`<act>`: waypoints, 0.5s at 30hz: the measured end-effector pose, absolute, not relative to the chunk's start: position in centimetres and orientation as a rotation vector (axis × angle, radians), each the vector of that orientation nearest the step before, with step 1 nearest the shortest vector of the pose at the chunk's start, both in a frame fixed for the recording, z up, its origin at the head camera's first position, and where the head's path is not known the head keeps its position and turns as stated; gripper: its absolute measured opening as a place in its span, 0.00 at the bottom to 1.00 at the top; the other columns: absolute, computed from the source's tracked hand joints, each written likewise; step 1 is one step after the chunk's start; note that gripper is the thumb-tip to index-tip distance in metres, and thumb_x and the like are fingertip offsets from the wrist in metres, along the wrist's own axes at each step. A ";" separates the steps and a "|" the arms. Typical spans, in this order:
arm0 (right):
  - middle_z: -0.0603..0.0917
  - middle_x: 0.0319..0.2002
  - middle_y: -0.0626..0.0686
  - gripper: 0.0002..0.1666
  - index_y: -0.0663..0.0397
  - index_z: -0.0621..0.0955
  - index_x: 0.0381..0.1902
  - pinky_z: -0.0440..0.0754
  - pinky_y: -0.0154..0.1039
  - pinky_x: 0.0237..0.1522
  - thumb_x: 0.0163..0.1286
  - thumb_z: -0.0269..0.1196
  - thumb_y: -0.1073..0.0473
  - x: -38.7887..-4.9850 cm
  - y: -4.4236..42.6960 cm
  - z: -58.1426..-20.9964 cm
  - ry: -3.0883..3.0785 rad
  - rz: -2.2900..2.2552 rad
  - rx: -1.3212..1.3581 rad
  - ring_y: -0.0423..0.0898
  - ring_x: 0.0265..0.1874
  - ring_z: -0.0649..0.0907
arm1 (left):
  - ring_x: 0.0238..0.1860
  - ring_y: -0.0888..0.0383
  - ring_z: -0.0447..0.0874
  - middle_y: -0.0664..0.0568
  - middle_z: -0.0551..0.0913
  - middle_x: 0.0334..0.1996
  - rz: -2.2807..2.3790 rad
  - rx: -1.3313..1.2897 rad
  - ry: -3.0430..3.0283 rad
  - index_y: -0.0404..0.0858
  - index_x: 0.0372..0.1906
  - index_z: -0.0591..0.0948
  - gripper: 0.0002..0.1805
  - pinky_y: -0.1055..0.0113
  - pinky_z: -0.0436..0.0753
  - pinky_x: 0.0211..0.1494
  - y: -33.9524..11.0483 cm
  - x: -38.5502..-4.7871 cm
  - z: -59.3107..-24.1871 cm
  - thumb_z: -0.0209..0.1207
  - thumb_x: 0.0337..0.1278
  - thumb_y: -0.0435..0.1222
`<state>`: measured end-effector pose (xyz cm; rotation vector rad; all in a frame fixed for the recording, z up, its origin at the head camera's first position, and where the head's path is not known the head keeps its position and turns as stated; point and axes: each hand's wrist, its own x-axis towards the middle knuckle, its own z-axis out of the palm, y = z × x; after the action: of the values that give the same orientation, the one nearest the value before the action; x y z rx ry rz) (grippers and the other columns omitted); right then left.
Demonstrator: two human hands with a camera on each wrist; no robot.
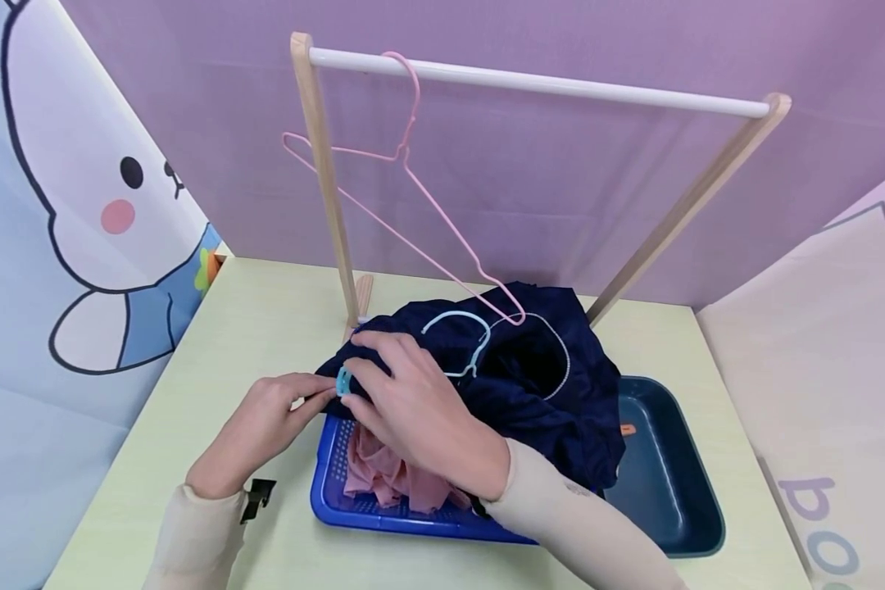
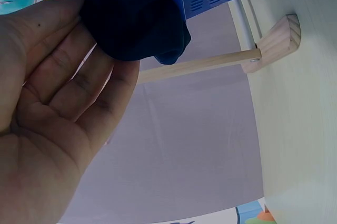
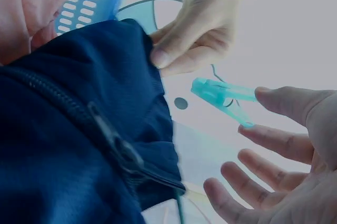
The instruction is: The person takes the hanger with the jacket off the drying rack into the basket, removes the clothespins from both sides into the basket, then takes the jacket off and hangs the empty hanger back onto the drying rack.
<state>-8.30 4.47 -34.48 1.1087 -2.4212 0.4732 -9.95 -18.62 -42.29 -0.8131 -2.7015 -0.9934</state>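
A navy zipped garment (image 1: 560, 426) lies heaped over the blue basket (image 1: 339, 512), with a light blue hanger (image 1: 453, 314) whose hook sticks up out of the cloth. My left hand (image 1: 254, 426) pinches the garment's left edge between thumb and fingers. Close beside it, my right hand (image 1: 420, 401) holds a turquoise clothespin (image 3: 218, 93) between thumb and index finger, the other fingers spread loosely. In the right wrist view the clothespin's tip points at the cloth edge but stands apart from it. A zipper (image 3: 118, 145) runs along the garment there.
A wooden rack with a white rod (image 1: 538, 79) stands behind the basket, and a pink hanger (image 1: 442, 217) hangs from it. Pink cloth (image 1: 387, 471) lies in the basket. To the right sits a dark teal tray (image 1: 667, 483) with a small orange object (image 1: 628, 429).
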 end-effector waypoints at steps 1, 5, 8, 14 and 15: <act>0.76 0.61 0.59 0.18 0.58 0.84 0.51 0.76 0.44 0.61 0.70 0.67 0.53 -8.1 4.8 -34.3 -2.415 0.485 1.124 0.55 0.59 0.76 | 0.45 0.52 0.88 0.50 0.88 0.42 -0.996 -0.813 -2.703 0.36 0.48 0.88 0.12 0.54 0.86 0.46 -18.6 -10.0 -42.3 0.66 0.61 0.27; 0.77 0.58 0.58 0.19 0.57 0.83 0.52 0.73 0.41 0.65 0.70 0.67 0.52 -7.0 6.6 -33.5 -2.387 0.563 1.162 0.53 0.59 0.77 | 0.45 0.52 0.87 0.51 0.88 0.43 -1.005 -0.814 -2.707 0.37 0.48 0.88 0.12 0.53 0.86 0.48 -18.7 -10.0 -42.3 0.65 0.61 0.26; 0.78 0.58 0.56 0.19 0.57 0.83 0.52 0.74 0.40 0.63 0.70 0.67 0.51 -6.2 8.4 -33.0 -2.378 0.649 1.176 0.50 0.58 0.77 | 0.46 0.52 0.87 0.51 0.88 0.43 -1.005 -0.807 -2.714 0.37 0.48 0.88 0.12 0.53 0.86 0.48 -18.7 -10.0 -42.3 0.65 0.61 0.27; 0.78 0.56 0.56 0.19 0.58 0.83 0.51 0.80 0.41 0.55 0.74 0.62 0.49 -5.1 12.5 -32.1 -2.319 0.746 1.141 0.50 0.55 0.78 | 0.46 0.51 0.87 0.51 0.88 0.43 -0.997 -0.815 -2.706 0.37 0.48 0.88 0.12 0.53 0.86 0.48 -18.7 -10.0 -42.4 0.66 0.61 0.27; 0.79 0.55 0.57 0.19 0.59 0.83 0.51 0.80 0.41 0.54 0.75 0.61 0.49 -5.0 13.1 -32.0 -2.297 0.748 1.129 0.51 0.54 0.79 | 0.46 0.51 0.87 0.51 0.88 0.43 -0.997 -0.817 -2.703 0.37 0.48 0.88 0.12 0.53 0.86 0.48 -18.7 -10.0 -42.4 0.66 0.61 0.27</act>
<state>-5.00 13.14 -32.03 1.1290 -2.2972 0.7480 -9.95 -18.66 -42.41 -0.8168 -2.7031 -0.9966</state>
